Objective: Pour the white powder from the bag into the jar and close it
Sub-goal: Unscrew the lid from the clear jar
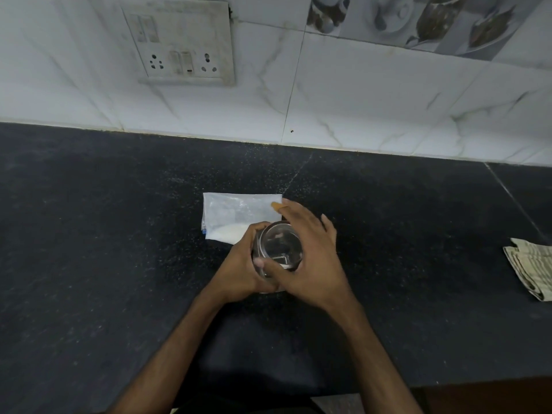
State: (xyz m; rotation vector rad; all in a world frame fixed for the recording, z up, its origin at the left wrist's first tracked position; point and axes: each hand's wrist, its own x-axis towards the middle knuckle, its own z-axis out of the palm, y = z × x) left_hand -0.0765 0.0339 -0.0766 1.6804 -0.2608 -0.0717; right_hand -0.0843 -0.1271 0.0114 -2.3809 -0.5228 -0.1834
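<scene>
Shiny, seemingly metal lid; clear plastic bag.

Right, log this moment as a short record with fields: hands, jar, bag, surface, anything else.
left hand: wrapped around the jar's side
right hand: fingers over the jar's top, at the lid
jar: clear, upright, lid on
bag: flat on the counter just behind the jar, some white powder inside
counter: dark stone, speckled with white grains
other: folded cloth at right edge; switchboard on the wall
</scene>
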